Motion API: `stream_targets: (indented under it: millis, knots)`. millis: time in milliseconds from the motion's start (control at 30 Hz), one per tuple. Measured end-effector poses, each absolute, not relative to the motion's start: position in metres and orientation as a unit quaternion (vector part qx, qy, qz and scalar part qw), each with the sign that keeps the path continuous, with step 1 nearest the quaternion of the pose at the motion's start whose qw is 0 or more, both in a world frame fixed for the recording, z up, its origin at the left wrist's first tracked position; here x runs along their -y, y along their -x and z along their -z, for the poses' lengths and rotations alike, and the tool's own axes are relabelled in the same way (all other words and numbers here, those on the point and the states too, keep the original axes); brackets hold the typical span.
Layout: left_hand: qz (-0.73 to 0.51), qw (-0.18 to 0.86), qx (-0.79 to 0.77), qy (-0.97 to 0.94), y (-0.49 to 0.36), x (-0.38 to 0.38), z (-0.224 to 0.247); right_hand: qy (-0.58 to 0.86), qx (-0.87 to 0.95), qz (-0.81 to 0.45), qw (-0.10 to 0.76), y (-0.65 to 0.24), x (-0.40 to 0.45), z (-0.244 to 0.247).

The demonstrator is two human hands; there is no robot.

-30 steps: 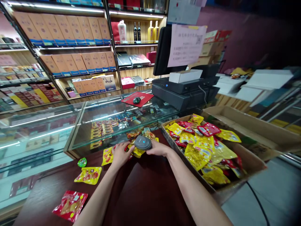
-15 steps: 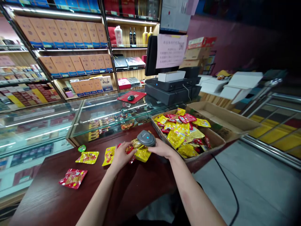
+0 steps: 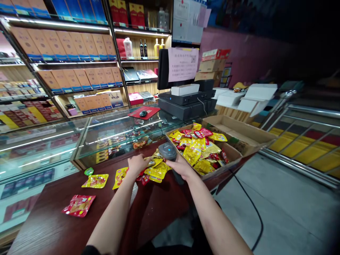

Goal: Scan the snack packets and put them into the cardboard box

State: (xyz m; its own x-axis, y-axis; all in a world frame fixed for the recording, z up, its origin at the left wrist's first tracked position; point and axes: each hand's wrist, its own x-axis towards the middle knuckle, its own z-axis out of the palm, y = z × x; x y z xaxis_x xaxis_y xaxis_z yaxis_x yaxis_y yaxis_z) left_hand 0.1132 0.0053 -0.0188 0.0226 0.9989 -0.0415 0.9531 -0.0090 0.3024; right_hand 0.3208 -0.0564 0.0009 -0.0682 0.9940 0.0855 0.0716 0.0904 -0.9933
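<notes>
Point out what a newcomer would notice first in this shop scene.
The eye goes first to the heap of shiny yellow and red snack packets in a cardboard tray on the right of the dark wooden counter. Just left of the tray, the person's right hand grips a grey handheld barcode scanner, and the left hand sits at loose packets on the counter. Behind the glass display case rise lit shelves of tan boxes.
</notes>
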Motion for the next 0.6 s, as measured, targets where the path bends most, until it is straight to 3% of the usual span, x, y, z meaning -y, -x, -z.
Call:
stream_targets:
  millis: [233,467,600]
  knots:
    - [-0.178,0.251,-0.705,-0.639,-0.11,-0.026,0.036,0.46,0.55,-0.526,0.457,-0.314,0.058,-0.003]
    - [-0.356,0.429,-0.578,-0.596,-0.093,-0.014,0.022,0.468,0.54,-0.523,0.465,-0.313,0.053,-0.006]
    - [-0.414,0.523,-0.498,-0.554,-0.098,-0.006,0.007,0.419,0.504,-0.581,0.482,-0.313,0.047,-0.015]
